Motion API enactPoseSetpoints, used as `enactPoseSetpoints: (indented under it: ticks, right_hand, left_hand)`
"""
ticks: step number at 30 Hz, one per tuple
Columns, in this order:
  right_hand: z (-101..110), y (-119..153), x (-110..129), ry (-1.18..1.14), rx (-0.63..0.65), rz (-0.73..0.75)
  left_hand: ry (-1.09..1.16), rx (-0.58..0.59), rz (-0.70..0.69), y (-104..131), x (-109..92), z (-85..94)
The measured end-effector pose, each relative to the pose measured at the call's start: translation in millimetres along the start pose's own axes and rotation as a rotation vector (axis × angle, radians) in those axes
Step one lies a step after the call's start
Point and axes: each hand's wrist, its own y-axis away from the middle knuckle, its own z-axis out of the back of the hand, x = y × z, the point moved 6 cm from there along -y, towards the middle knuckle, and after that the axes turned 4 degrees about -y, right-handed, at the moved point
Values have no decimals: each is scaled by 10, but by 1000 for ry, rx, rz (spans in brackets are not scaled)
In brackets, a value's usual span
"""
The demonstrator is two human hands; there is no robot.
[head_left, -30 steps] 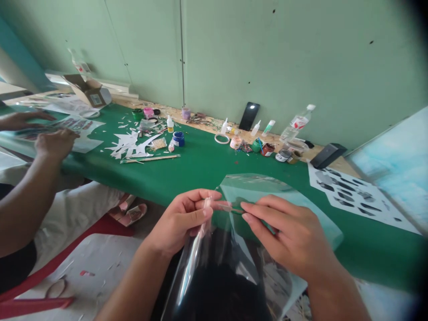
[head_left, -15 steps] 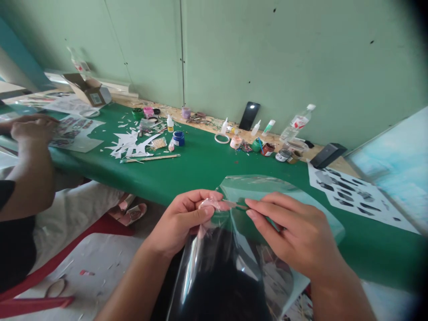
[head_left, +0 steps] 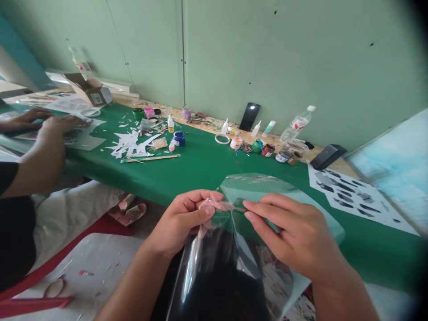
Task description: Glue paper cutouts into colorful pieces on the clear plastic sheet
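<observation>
Gathered between the thumb and fingers of my left hand (head_left: 192, 214) is a bunched part of a clear plastic sheet (head_left: 190, 267). The rest of the sheet hangs over my lap and spreads to the right across the table edge. My right hand (head_left: 290, 227) pinches a thin reddish stick (head_left: 239, 209) between thumb and fingertips. The stick's other end reaches the bunched plastic at my left fingertips; whether it is inside or against the plastic I cannot tell.
On the green-covered table (head_left: 203, 167) lie white paper scraps (head_left: 125, 145), a blue paint jar (head_left: 179, 138), several other jars and glue bottles. A plastic bottle (head_left: 297, 125), black stand (head_left: 328, 156) and printed sheet (head_left: 354, 191) are right. A co-worker's hands (head_left: 56, 122) work at left.
My right hand has shifted slightly left toward my left hand, which stays put. The co-worker's hands have moved right and spread over their sheet.
</observation>
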Motion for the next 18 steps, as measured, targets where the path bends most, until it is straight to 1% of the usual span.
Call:
enactPoseSetpoints:
  ticks: [6, 18]
  right_hand:
    - [9, -22, -13, -6, 36, 6]
    - [17, -53, -52, -21, 41, 9]
  left_hand:
    - [-19, 33, -31, 10, -17, -4]
    - [-36, 81, -41, 10, -8, -12]
